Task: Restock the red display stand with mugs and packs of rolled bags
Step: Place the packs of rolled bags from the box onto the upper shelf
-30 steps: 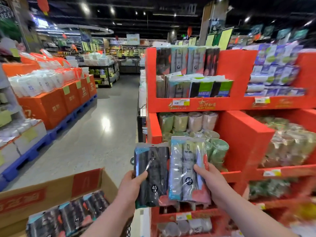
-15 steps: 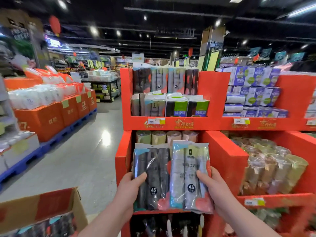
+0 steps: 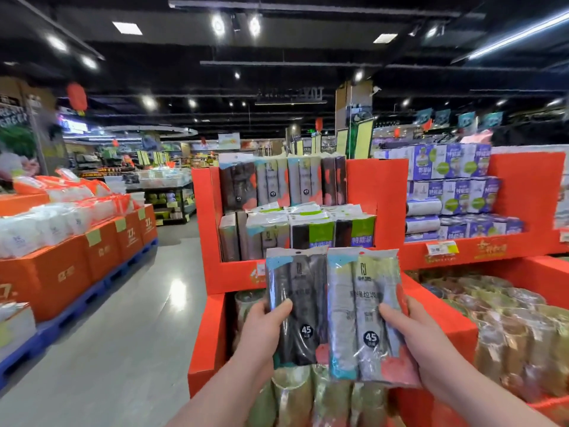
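Note:
My left hand (image 3: 263, 329) grips a pack of dark rolled bags (image 3: 297, 303) by its left edge. My right hand (image 3: 412, 340) grips a pack of grey rolled bags (image 3: 363, 315) by its right edge. I hold both packs upright, side by side, in front of the red display stand (image 3: 375, 186). Its top shelf carries a back row of similar upright packs (image 3: 283, 183) and a lower front row of packs (image 3: 295, 232). Wrapped mugs (image 3: 295, 396) fill the tier below my hands.
To the right, the stand holds blue and white boxes (image 3: 452, 186) on top and wrapped items (image 3: 517, 328) lower down. Orange cartons (image 3: 77, 260) with white packs stand on blue pallets at the left. A grey floor aisle (image 3: 129, 334) runs between them.
My view has lifted and moved closer to the stand; both packs have risen toward the top shelf. The cardboard box at the lower left has dropped out of view.

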Tool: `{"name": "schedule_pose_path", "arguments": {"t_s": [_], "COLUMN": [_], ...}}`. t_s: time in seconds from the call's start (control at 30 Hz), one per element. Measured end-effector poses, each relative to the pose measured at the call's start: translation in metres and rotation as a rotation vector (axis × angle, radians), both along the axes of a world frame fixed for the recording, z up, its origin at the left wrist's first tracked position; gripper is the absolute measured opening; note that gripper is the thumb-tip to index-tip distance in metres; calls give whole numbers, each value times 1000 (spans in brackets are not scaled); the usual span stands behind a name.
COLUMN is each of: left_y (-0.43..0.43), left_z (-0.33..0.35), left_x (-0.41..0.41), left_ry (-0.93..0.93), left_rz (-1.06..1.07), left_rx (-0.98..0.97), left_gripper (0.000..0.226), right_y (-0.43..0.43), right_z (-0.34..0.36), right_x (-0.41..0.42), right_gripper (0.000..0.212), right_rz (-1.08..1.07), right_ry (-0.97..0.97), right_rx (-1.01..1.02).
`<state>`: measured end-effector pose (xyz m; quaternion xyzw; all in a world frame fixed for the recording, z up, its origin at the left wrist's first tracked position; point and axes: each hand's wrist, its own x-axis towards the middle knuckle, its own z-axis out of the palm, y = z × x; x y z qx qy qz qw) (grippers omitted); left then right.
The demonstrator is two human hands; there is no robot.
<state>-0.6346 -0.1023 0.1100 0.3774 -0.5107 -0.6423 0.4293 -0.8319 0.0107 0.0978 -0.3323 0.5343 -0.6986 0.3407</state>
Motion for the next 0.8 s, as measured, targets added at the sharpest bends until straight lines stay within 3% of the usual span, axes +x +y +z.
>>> {"name": "schedule_pose_path", "arguments": {"t_s": [0.17,0.27,0.37,0.47,0.8], "left_y": [-56,-80,-115,-144,-190], "left_z": [30,48,63,77,121], "left_x": [-38,-53,-65,-74,-116], "left_ry": [34,55,78,97,93], "left_rz": [-79,-90,-88,-103,-125], "left_rx": [-117,-166,-217,-247,-253], "left_gripper": [23,22,38,55,65], "right_y": [-36,-56,-79,-98,-131], "right_z": [34,48,58,62,75], "right_x": [-22,-28,-31,-31,-63], "right_gripper": [27,30,39,34,31], "right_rz": [-95,-166,-203,-205,-203], "right_ry": [23,-4,-10,-13,16], "right_rx": [-82,-117,-143,-165,-174]}}
